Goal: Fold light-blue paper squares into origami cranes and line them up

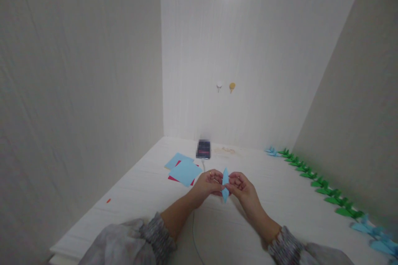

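Note:
Between my two hands is a narrow piece of folded light-blue paper [225, 194], pointed at both ends and held upright just above the table. My left hand [207, 185] pinches it from the left side, thumb at its middle. From the right, the thumb and fingers of my right hand [244, 189] close on the same paper. Some fingertips are hidden behind the paper. To the left of my left hand lie light-blue paper sheets [185, 172] over red sheets [174, 179].
A phone [204, 149] leans at the back wall, its cable [193, 232] running forward. Along the right wall stretches a row of green folded paper cranes [319, 183], with blue ones [381, 242] at its ends. An orange scrap [108, 201] lies left. Two hooks [232, 86] hang on the wall.

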The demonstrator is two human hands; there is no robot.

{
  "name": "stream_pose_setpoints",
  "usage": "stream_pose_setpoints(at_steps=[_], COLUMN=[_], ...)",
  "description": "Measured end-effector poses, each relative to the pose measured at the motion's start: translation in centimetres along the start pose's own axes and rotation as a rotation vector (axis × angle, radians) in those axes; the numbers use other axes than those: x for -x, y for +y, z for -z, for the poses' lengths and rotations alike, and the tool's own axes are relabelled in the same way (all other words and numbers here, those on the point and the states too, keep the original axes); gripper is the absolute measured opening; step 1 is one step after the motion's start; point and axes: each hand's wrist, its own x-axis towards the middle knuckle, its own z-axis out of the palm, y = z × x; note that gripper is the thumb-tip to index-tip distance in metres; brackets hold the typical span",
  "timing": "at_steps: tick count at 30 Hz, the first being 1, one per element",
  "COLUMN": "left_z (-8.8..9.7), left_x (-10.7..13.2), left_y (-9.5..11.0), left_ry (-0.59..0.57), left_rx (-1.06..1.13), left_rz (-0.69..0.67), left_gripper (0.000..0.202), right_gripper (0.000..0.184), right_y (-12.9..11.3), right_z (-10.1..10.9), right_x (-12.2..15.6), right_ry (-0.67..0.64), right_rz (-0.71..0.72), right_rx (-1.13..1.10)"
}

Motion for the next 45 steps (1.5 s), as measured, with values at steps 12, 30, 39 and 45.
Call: stream_pose_setpoints(at_steps=[12, 30, 39, 45], left_z=[0.1, -0.3, -0.7, -0.8], left_x=[-0.1, 0.2, 0.4, 0.4], left_y=[0.0, 0.4, 0.8, 1.1], left_ry=[0.055, 0.047, 0.124, 0.122], left_rx=[-0.031, -0.097, -0.101, -0.151], left_rz=[0.021, -0.084, -0.128, -0.16], left_gripper=[0.031, 0.016, 0.018, 0.012], right_gripper=[0.022, 0.007, 0.009, 0.006], right_y=[-0.4, -0.1, -0.5, -0.6], right_z=[-0.1, 0.3, 0.1, 0.0], right_x=[0.3, 0.4, 0.6, 0.7], right_ry=[0.004, -0.008, -0.051, -0.089], right_rz=[-0.031, 0.017, 0.064, 0.093], right_rx=[0.029, 0.081, 0.107, 0.128])
